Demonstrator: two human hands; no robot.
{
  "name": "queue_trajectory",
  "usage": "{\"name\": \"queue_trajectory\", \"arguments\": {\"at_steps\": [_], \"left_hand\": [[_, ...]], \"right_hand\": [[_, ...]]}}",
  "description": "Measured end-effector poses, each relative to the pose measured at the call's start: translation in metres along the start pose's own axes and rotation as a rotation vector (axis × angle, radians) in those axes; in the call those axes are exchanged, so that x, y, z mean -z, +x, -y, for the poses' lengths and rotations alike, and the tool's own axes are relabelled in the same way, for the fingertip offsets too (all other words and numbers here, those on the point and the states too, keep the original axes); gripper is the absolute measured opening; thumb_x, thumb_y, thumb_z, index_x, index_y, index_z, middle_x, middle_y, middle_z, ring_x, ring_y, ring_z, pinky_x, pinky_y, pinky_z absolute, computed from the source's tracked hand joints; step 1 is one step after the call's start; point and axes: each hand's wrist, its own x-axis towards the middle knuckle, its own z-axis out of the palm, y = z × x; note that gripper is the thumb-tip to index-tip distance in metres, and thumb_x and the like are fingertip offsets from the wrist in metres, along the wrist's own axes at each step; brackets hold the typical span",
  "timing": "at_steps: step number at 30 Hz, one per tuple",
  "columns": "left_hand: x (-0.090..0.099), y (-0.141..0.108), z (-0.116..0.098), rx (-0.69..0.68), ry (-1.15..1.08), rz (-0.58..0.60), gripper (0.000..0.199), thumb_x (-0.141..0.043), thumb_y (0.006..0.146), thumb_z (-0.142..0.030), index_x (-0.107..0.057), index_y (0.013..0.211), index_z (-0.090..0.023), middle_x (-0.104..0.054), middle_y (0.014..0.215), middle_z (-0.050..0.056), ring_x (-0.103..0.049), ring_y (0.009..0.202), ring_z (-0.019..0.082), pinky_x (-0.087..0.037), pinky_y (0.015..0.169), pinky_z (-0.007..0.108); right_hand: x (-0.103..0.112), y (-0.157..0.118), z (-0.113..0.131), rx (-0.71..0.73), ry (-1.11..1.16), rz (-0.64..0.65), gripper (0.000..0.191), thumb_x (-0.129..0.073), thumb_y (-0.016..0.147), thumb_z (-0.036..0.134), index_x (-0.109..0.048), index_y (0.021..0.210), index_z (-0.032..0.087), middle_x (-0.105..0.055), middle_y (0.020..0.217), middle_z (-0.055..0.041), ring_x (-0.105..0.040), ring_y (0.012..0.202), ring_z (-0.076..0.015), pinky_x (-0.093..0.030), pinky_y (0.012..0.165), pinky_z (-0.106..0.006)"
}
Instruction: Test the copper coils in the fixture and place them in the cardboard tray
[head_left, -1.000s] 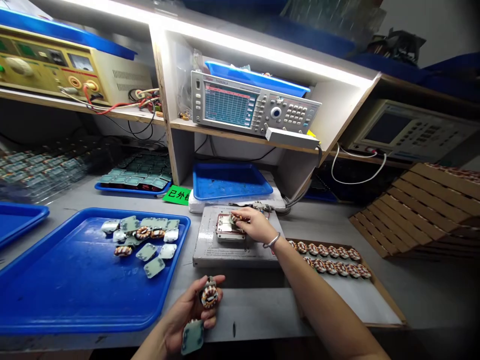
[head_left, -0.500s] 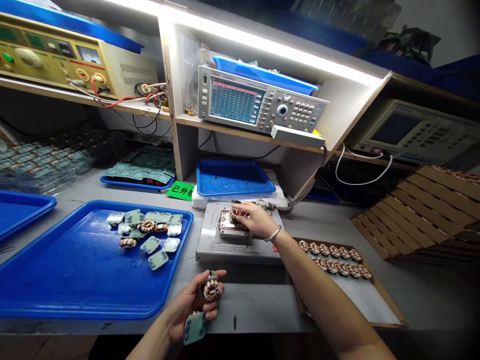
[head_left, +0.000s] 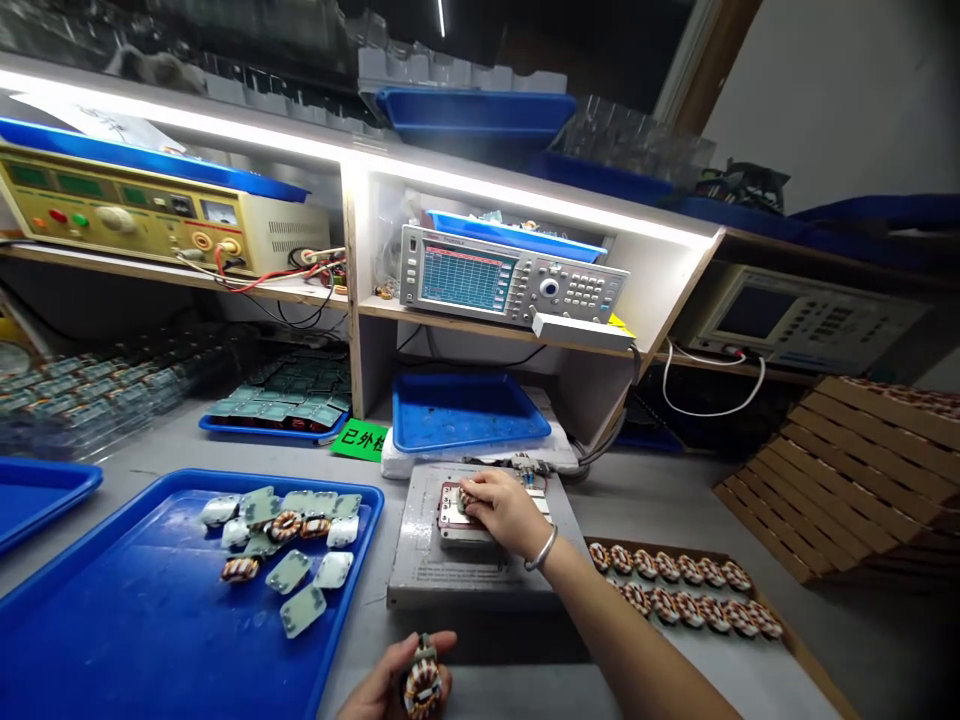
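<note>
Down to the bottom edge drops the left hand (head_left: 390, 685), fingers (head_left: 439, 645) curled around a striped toroid coil (head_left: 422, 688), while the right hand (head_left: 504, 512), fingers together, presses a second coil (head_left: 466, 498) into the test fixture (head_left: 457, 535) at lower center!

Bare right hand (head_left: 506, 512), polished silver bangle (head_left: 541, 549) around the right wrist, bare right forearm (head_left: 626, 635), bare left hand (head_left: 382, 685)
</note>
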Motion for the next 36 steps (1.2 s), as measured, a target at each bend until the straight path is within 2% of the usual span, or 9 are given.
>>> {"name": "queue_trajectory", "arguments": {"at_steps": [8, 13, 21, 31, 36], "left_hand": [[0.006, 0.005, 0.003, -0.005, 0.003, -0.024, 0.058, -0.068, 0.061, -0.055, -0.063, 0.100, -0.013, -0.059, 0.067, 0.006, -0.043, 0.050, 0.009, -0.018, 0.044, 0.021], [0.002, 0.002, 0.002, -0.011, -0.010, -0.010, 0.055, -0.068, 0.061, -0.054, -0.064, 0.099, -0.014, -0.059, 0.067, 0.005, -0.041, 0.047, 0.007, -0.014, 0.042, 0.020], [-0.008, -0.005, 0.001, 0.006, -0.058, -0.018, 0.050, -0.064, 0.067, -0.051, -0.062, 0.102, -0.016, -0.058, 0.068, 0.002, -0.031, 0.041, 0.004, -0.018, 0.041, 0.021], [0.003, 0.005, 0.001, -0.008, 0.002, -0.042, 0.055, -0.070, 0.059, -0.053, -0.065, 0.096, -0.013, -0.059, 0.065, 0.006, -0.043, 0.048, 0.009, -0.015, 0.041, 0.020], [0.004, 0.006, 0.001, -0.004, -0.013, -0.038, 0.054, -0.069, 0.061, -0.052, -0.064, 0.097, -0.012, -0.059, 0.066, 0.007, -0.045, 0.050, 0.010, -0.017, 0.042, 0.020]], "right_hand": [[-0.001, -0.003, 0.000, -0.024, 0.001, -0.008, 0.034, -0.062, 0.072, 0.009, -0.064, 0.104, 0.021, -0.063, 0.095, -0.0055, -0.055, 0.091, -0.0185, -0.045, 0.084, -0.033], [-0.001, -0.004, 0.001, -0.030, -0.001, -0.006, 0.033, -0.061, 0.073, 0.011, -0.064, 0.104, 0.022, -0.063, 0.094, -0.0055, -0.055, 0.090, -0.0185, -0.045, 0.084, -0.034], [-0.001, -0.006, 0.000, -0.040, 0.042, -0.024, 0.033, -0.061, 0.074, 0.011, -0.064, 0.104, 0.023, -0.063, 0.094, -0.0046, -0.054, 0.091, -0.0184, -0.043, 0.084, -0.033], [0.000, -0.003, 0.003, -0.030, -0.040, 0.001, 0.029, -0.060, 0.075, 0.014, -0.064, 0.102, 0.024, -0.062, 0.092, -0.0043, -0.054, 0.088, -0.0181, -0.043, 0.082, -0.031], [0.001, 0.000, 0.005, -0.022, -0.133, 0.040, 0.027, -0.060, 0.075, 0.014, -0.065, 0.100, 0.024, -0.062, 0.091, -0.0048, -0.054, 0.087, -0.0195, -0.043, 0.080, -0.032]]}}
